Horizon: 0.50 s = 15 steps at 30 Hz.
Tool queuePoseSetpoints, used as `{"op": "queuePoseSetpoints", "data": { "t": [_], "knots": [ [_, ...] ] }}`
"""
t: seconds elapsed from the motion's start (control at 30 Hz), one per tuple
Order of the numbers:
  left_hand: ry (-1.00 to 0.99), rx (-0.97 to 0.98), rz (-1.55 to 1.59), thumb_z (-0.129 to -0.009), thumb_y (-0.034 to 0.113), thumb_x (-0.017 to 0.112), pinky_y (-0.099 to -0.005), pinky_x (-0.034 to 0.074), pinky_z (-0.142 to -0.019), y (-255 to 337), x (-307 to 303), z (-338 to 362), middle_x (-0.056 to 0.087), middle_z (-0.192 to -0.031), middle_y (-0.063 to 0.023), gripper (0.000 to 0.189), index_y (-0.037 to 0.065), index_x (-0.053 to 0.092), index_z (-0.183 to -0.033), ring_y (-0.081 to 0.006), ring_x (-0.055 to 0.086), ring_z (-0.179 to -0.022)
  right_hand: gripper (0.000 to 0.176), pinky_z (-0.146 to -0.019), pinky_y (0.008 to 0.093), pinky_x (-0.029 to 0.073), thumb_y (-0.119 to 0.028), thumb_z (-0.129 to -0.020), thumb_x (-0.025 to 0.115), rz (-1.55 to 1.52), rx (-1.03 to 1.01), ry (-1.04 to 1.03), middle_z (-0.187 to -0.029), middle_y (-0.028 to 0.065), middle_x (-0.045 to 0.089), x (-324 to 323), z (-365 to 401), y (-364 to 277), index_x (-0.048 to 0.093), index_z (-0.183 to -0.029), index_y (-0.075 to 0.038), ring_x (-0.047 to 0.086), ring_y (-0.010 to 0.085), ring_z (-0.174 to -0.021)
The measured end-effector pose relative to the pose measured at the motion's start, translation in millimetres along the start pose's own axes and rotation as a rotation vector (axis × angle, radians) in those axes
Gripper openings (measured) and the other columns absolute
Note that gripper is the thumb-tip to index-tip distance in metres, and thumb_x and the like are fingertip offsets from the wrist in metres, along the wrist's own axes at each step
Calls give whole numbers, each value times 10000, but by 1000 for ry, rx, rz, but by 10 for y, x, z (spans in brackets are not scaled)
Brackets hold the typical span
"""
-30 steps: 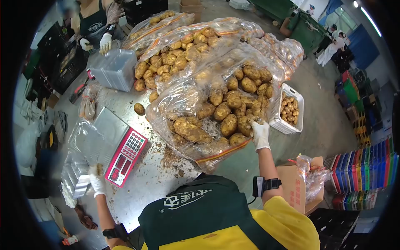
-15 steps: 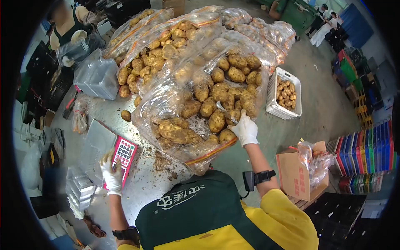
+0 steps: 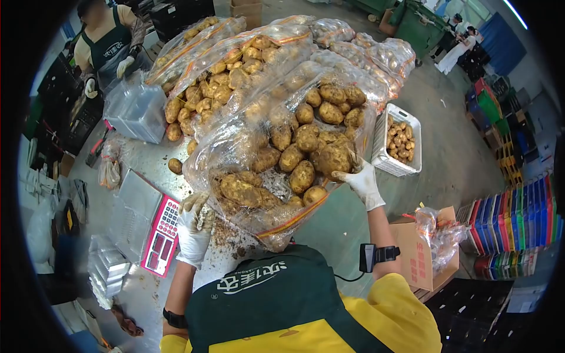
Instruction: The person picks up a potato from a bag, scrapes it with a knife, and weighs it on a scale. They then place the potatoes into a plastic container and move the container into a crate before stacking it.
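My right hand [image 3: 365,185], in a white glove, grips a large, soil-marked potato [image 3: 333,160] at the right side of the open bag. Its thumb lies along the potato's lower edge, and the other fingers are partly hidden behind it. My left hand [image 3: 195,229], in a soiled white glove, is beside the bag's lower left edge with its fingers loosely bent and apart, holding nothing visible. The clear plastic bag [image 3: 226,150] lies open, with several potatoes [image 3: 302,176] inside. To the left of my left hand is a red and white weighing scale [image 3: 162,235].
More bagged potatoes [image 3: 220,76] lie behind. A white crate [image 3: 398,170] of smaller potatoes stands at right, above a cardboard box [image 3: 415,253] holding plastic bags. Clear plastic trays [image 3: 138,112] are stacked at left, near another person [image 3: 109,47]. One loose potato [image 3: 175,166] rests on the table.
My left hand has moved right, from the scale to the bag's edge. My right hand has shifted slightly right and now grips a large potato. The other person's hands have left the trays.
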<state>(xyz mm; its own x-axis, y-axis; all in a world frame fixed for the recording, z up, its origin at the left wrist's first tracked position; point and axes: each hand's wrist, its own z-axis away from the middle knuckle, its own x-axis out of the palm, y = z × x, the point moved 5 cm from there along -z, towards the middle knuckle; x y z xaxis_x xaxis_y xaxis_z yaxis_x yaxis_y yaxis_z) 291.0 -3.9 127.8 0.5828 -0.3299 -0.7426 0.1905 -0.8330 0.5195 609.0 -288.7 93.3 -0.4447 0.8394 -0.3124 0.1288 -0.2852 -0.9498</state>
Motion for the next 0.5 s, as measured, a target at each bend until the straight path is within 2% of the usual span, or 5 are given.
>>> {"op": "queuePoseSetpoints", "data": {
  "t": [0.17, 0.2, 0.3, 0.37, 0.5],
  "knots": [
    [-22, -31, 63, -742, -9, 662, -396, 403, -986, 101, 47, -53, 589, -1182, -93, 498, 114, 577, -1217, -283, 523, -1123, 348, -386, 289, 434, -225, -828, 718, -517, 340, 107, -691, 45, 627, -47, 49, 336, 607, -1090, -24, 561, 131, -484],
    [-34, -42, 96, -740, -12, 666, -391, 406, -990, 105, 74, -63, 587, -1197, -97, 510, 109, 573, -1226, -284, 528, -1126, 341, -272, 276, 278, -359, -890, 615, -580, 388, 182, -521, 12, 506, 35, 27, 331, 595, -1067, -68, 404, 120, -326],
    [-64, -85, 203, -747, -19, 674, -373, 409, -1003, 118, 132, -91, 574, -1247, -105, 535, 81, 550, -1258, -280, 534, -1151, 573, -245, 278, 315, -552, -864, 572, -747, 497, 91, -509, 25, 544, 214, 109, 172, 554, -1179, -74, 407, 110, -311],
    [-74, -135, 291, -771, -24, 674, -357, 407, -1016, 177, 166, -172, 554, -1288, -107, 541, 45, 523, -1285, -263, 524, -1185, 644, -390, 310, 497, -593, -895, 472, -946, 472, -317, -989, 125, 644, 375, 182, 220, 469, -1311, -101, 618, 186, -603],
    [-172, -263, 832, -736, 53, 773, -362, 396, -1037, 369, 314, -393, 456, -1385, -159, 903, 55, 244, -1467, -241, 499, -1220, 620, -671, 388, 598, -534, -937, 433, -1245, 537, -487, -1289, 168, 543, 1010, 451, -505, 415, -1376, -97, 634, 268, -1007]
  ]
}}
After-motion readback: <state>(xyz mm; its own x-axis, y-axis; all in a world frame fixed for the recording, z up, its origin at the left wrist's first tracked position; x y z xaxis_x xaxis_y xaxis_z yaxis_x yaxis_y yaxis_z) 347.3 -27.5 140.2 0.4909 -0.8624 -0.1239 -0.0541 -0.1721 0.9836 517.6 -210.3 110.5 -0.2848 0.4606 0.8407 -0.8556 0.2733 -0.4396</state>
